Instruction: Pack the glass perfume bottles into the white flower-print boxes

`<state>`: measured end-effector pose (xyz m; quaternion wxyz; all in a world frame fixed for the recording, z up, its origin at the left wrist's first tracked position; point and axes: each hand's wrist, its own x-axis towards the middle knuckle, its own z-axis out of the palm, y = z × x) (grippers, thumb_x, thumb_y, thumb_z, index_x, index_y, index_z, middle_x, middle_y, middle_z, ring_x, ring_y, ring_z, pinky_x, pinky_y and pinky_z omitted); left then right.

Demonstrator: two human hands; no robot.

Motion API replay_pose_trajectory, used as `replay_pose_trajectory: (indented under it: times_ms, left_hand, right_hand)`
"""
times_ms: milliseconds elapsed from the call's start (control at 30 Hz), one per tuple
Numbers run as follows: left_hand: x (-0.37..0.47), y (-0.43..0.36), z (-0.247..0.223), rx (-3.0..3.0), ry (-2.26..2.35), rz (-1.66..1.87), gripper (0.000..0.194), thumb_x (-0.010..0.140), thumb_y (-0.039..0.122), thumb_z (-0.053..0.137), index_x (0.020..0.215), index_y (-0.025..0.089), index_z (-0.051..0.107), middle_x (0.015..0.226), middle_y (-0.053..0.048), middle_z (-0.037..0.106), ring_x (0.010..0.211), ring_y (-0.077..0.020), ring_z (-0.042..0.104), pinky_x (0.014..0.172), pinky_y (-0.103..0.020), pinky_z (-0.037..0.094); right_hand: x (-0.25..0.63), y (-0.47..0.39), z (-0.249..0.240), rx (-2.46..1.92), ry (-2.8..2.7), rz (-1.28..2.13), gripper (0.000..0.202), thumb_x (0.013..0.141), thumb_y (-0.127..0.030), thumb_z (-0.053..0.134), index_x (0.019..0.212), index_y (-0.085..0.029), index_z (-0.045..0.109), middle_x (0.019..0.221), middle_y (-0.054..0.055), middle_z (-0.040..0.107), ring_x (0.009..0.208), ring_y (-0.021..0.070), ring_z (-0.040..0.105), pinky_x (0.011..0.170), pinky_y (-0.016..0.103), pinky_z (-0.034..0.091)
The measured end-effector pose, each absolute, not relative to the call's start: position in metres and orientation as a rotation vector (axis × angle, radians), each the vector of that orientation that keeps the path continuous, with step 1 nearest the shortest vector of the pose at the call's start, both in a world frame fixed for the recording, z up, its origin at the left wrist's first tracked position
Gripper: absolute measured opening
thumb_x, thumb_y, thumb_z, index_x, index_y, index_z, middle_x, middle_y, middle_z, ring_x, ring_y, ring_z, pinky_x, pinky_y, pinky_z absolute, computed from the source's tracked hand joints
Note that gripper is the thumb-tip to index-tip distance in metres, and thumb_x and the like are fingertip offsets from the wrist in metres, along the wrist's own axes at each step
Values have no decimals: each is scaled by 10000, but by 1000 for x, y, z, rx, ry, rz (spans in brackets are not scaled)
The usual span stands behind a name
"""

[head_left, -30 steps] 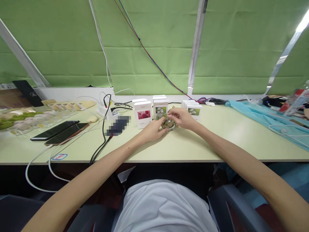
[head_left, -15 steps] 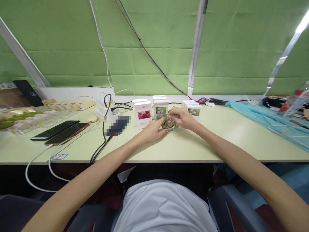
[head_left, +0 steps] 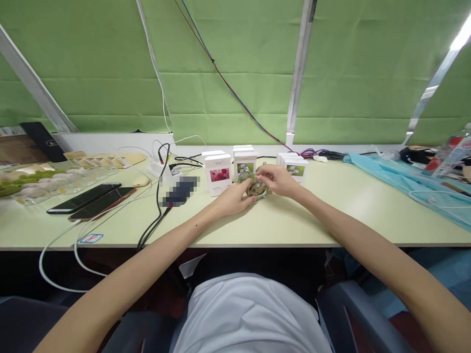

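A small clear container (head_left: pixel 258 190) with greenish-brown dried contents, like dried tea or flowers, is on the table between my hands. My left hand (head_left: pixel 234 198) is closed around its left side, thumb at the near edge. My right hand (head_left: pixel 278 180) bends over its right side, thumb and fingers pinched together at its top; what they pinch is too small to make out. Just behind stands a white box with a white-flower picture (head_left: pixel 246 162). To its left is a white box with red flowers (head_left: pixel 220 177); more white boxes (head_left: pixel 296 169) stand behind my right hand.
Two phones (head_left: pixel 102 204) and white cables lie at the left, near a white power strip (head_left: pixel 160 169). A pixelated dark device (head_left: pixel 180 191) has black cables. Clear egg-shaped packs (head_left: pixel 40 182) sit far left. Blue plastic sheeting (head_left: pixel 401 184) and a bottle (head_left: pixel 456 147) are at the right.
Hardly anything differs. Both hands stay on the clear container, with only a very slight shift of the right fingers.
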<state>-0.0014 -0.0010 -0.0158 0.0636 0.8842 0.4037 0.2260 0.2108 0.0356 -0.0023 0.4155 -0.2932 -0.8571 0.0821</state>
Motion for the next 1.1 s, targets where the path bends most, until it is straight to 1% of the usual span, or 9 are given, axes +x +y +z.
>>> replay_pose_trajectory:
  times_ms: [200,467,733,900,1100]
  left_hand:
    - [-2,-1,-16,2676,1221,679,396,949,406,553,1276,184,534,936,-61,698,702,-214,631,630,-307,401]
    - [-1,-2,-15,2675,1233,669,413,954,430,550,1289,192,515,829,-31,665,659,-211,611,603,-302,388]
    - [-1,-2,-15,2679,1238,659,425,950,421,553,1309,197,510,836,-37,667,662,-216,610,605,-306,393]
    - [-1,-1,-16,2685,1240,668,405,950,449,554,1268,199,520,836,-40,665,658,-219,607,600,-309,389]
    - [-1,-1,-16,2696,1233,669,373,954,462,551,1227,210,520,836,-36,663,658,-217,607,600,-313,393]
  right_hand:
    - [210,34,-2,-745,-2154,200,134,928,-230,573,814,-185,625,758,38,641,638,151,487,652,304,378]
    - [210,32,-2,-758,-2156,197,158,944,-247,563,810,-183,618,751,33,626,634,147,472,652,302,366]
    - [209,32,-1,-751,-2159,179,215,965,-289,542,792,-183,612,765,43,637,648,151,483,651,306,364]
    - [209,32,0,-742,-2161,148,282,989,-308,497,751,-184,586,732,42,612,654,158,488,656,313,362]
    - [209,32,-1,-742,-2159,131,294,989,-307,496,729,-187,565,730,40,608,647,154,480,655,314,359]
